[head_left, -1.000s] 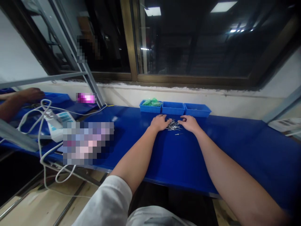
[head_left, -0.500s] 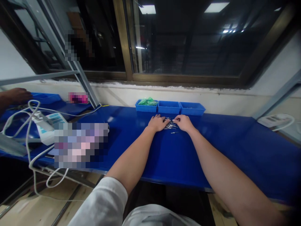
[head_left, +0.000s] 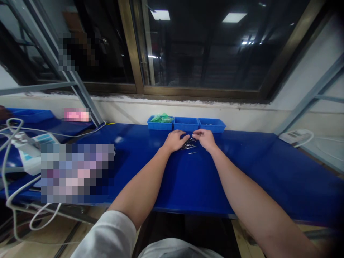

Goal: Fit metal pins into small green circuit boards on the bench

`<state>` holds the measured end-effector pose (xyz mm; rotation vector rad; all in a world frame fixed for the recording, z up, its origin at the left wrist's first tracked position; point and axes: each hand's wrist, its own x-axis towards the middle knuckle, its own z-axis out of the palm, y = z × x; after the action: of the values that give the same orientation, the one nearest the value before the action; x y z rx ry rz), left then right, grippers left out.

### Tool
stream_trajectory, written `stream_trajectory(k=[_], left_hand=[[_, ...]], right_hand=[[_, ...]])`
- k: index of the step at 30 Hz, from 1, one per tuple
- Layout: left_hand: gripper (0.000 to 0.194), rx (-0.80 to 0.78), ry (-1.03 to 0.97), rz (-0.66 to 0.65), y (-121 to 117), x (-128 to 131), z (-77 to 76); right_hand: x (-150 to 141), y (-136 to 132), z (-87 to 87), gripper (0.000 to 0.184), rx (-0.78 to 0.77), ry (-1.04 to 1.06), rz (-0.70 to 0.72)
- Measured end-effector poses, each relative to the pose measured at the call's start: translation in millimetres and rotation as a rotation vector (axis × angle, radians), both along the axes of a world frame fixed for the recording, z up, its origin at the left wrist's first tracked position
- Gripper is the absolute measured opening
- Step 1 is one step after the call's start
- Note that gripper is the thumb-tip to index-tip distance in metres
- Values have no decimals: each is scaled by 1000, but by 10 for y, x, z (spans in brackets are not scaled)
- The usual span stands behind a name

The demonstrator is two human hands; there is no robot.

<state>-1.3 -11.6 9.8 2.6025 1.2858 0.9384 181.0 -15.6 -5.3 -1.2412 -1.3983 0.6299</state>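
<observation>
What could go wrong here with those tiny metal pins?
The left hand and right hand are bare and right beside the loose metal pins, so a point might prick the skin or a brush might scatter them. One stray pin lies apart and could be overlooked.

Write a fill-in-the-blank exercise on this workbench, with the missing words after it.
The slender metal pins lie between the left hand and the right hand on a ____ tabletop.
Behind the hands stand ____ blue bins in a row.
A green plastic bag sits in the ____ bin of that row.

Missing words: blue; three; leftmost.
</observation>
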Motion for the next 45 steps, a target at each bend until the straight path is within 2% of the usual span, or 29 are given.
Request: stream_trajectory(k=[4, 8, 11, 15, 21, 23, 29, 33, 36, 39, 43, 45], left_hand=[[26, 76, 18, -129, -48, 61, 50], [20, 94, -58, -41, -64, 85, 77], [19, 100, -74, -53, -68, 83, 83], [21, 107, -54, -33, -78, 87, 88], [23, 118, 45, 52, -85, 79, 85], [24, 116, 72, 80, -80, 71, 78], [24, 66, 100, 138, -78, 64, 84], [27, 52, 53, 72, -82, 70, 88], [35, 55, -30, 58, -63, 52, 76], [38, 62, -106, 131, -20, 12, 50], [27, 51, -171, 212, 42, -32, -1], [21, 49, -187, 220, 59, -41, -22]], right_hand=[[-60, -17, 54, 34, 15, 260, 41], [-138, -73, 139, 41, 3, 349, 62], [-172, -95, 176, 42, 14, 390, 58], [-180, -97, 170, 39, 27, 349, 32], [-161, -119, 101, 29, 111, -47, -11], [-171, -130, 87, 29, 106, -96, 2], [-188, -147, 100, 32, 23, 110, 120], [-152, -130, 115, 37, -14, 258, 154], [-99, -99, 122, 47, -34, 309, 65], [-22, -57, 122, 59, -45, 339, -68], [86, 10, 104, 68, -29, 295, -206], [133, 42, 89, 71, -20, 238, -233]])
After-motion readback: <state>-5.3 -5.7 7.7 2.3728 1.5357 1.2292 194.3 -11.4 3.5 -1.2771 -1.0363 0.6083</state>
